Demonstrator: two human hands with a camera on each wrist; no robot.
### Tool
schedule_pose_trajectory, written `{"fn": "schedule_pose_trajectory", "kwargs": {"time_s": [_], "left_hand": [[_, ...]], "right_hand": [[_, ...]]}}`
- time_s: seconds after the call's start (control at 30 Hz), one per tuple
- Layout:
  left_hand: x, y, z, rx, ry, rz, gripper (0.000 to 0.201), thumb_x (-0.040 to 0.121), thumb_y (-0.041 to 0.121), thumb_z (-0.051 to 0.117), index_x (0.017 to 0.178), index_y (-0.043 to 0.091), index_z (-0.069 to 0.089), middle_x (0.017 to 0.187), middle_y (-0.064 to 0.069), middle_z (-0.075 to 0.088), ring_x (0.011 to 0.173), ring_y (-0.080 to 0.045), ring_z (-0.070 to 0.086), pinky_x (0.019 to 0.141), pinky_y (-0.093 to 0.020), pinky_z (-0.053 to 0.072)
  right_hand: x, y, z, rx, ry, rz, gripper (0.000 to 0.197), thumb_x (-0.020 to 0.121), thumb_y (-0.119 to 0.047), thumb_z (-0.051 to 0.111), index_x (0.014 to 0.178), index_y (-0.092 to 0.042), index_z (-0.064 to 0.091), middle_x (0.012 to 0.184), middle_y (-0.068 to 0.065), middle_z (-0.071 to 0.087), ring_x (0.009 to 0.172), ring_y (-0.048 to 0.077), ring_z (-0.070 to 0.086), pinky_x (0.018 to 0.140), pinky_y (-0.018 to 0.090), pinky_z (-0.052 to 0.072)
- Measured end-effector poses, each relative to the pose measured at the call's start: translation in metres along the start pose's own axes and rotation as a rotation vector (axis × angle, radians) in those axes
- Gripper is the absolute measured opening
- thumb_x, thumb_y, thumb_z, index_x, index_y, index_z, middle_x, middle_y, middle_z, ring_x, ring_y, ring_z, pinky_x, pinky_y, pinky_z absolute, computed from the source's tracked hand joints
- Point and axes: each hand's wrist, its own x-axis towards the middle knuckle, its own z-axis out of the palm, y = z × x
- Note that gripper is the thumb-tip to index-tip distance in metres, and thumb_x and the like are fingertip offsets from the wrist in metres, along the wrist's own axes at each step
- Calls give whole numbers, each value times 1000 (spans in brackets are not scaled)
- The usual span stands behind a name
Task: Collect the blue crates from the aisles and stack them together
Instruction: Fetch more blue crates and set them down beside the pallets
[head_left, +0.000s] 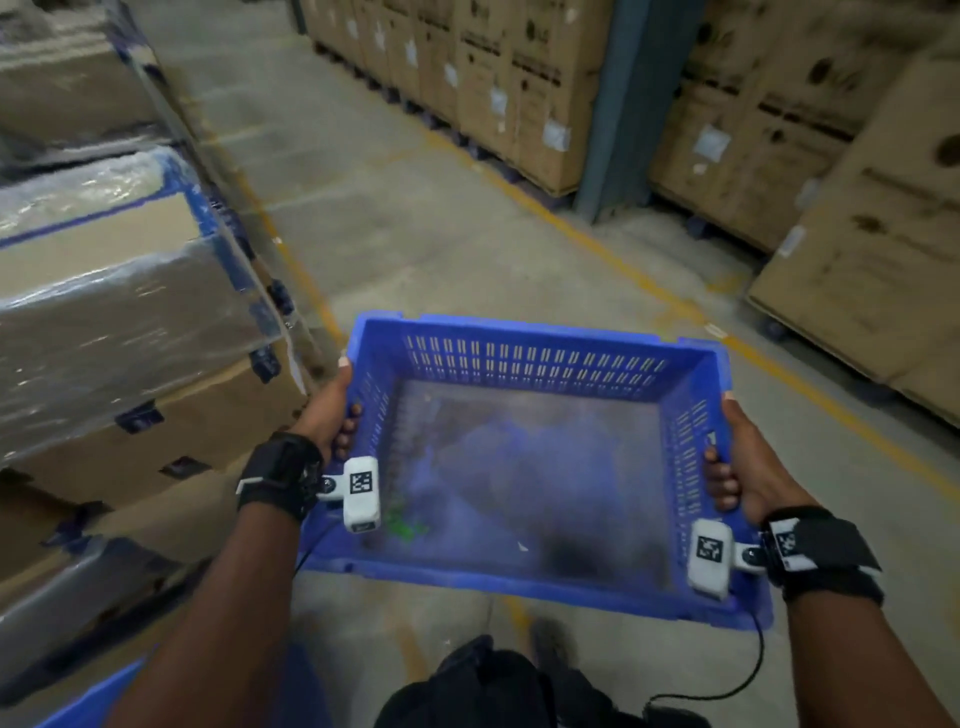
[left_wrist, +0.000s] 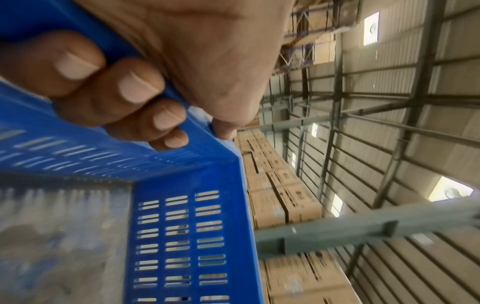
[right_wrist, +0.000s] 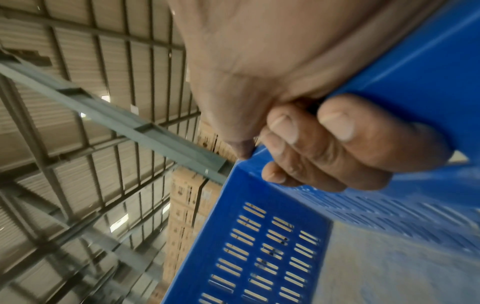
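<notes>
Between both hands, out over the aisle floor (head_left: 467, 218), hangs the blue crate (head_left: 524, 358): left hand (head_left: 332, 410) and right hand (head_left: 737, 467) each curl fingers through a side handle. Inside is just dust and small green scraps (head_left: 408, 525) (can't tell what). Risk, I'd guess: clipping the wrapped boxes (head_left: 119, 291) on the left, or a tilt slipping the grip.

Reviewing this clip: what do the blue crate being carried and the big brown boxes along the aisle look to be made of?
The blue crate, gripped by the left hand and right hand, looks like moulded rigid plastic: uniform colour, slotted vent walls, a smooth, slightly glossy rim, a dusty floor. The brown boxes look like matte corrugated cardboard with printed marks and white labels. Those on the left seem wrapped in shiny clear film.
</notes>
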Motion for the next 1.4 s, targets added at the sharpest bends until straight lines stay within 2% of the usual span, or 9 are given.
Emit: {"fn": "schedule_pose_trajectory", "kwargs": {"time_s": [0.17, 0.33, 0.47, 0.6, 0.8, 0.97, 1.13, 1.3, 1.4], "left_hand": [[-15, 24, 66, 157, -212, 102, 71, 79, 91, 35, 67, 21, 41, 54, 2, 26, 39, -13, 16, 44, -20, 13], [-60, 33, 166, 358, -462, 165, 71, 80, 91, 32, 67, 22, 39, 54, 3, 25, 40, -12, 14, 42, -19, 12], [-126, 18, 260, 522, -650, 239, 71, 81, 90, 32, 66, 21, 40, 52, 2, 25, 38, -13, 16, 41, -19, 14], [-208, -17, 347, 645, -782, 306, 70, 84, 87, 30, 67, 20, 39, 52, 2, 25, 36, -13, 15, 38, -17, 15], [-372, -116, 480, 851, -1079, 358, 72, 84, 88, 27, 67, 19, 37, 52, 2, 23, 35, -11, 14, 39, -14, 14], [-518, -217, 562, 991, -1322, 384, 70, 87, 85, 28, 67, 18, 37, 49, 2, 23, 31, -11, 16, 40, -14, 13], [-655, -314, 620, 1149, -1535, 431, 71, 86, 86, 28, 67, 18, 38, 50, 2, 23, 31, -11, 15, 39, -15, 12], [-785, -416, 665, 1295, -1739, 455, 71, 85, 87, 28, 67, 19, 39, 51, 2, 24, 34, -11, 15, 41, -17, 12], [-849, -472, 689, 1361, -1803, 459, 69, 86, 86, 29, 67, 20, 39, 48, 3, 25, 33, -12, 16, 39, -15, 13]], "right_hand": [[-79, 60, -63, 170, 192, 20, 77, 68, -97, 37, 65, -20, 38, 50, -3, 21, 37, 13, 15, 41, 20, 13], [-170, 139, -131, 368, 392, 35, 76, 75, -94, 34, 65, -19, 38, 46, -3, 20, 35, 13, 15, 42, 20, 13], [-252, 216, -187, 535, 568, 32, 73, 81, -89, 31, 64, -19, 36, 43, -4, 20, 32, 12, 14, 40, 16, 13], [-333, 296, -234, 639, 715, 51, 74, 78, -92, 33, 64, -19, 37, 45, -4, 20, 34, 13, 15, 42, 17, 14], [-483, 430, -295, 802, 998, 127, 76, 75, -94, 33, 65, -19, 38, 48, -4, 21, 38, 14, 15, 43, 20, 13], [-601, 537, -319, 961, 1251, 167, 74, 78, -91, 35, 64, -19, 39, 49, -3, 22, 39, 14, 16, 44, 19, 14], [-694, 623, -311, 1144, 1434, 225, 75, 77, -92, 34, 66, -18, 39, 48, -3, 23, 37, 13, 16, 43, 21, 13], [-764, 692, -302, 1307, 1629, 284, 76, 75, -94, 34, 68, -18, 39, 50, -3, 21, 39, 13, 14, 45, 20, 13], [-797, 724, -312, 1389, 1719, 317, 76, 77, -92, 35, 66, -18, 40, 49, -3, 21, 37, 12, 15, 45, 19, 14]]}}
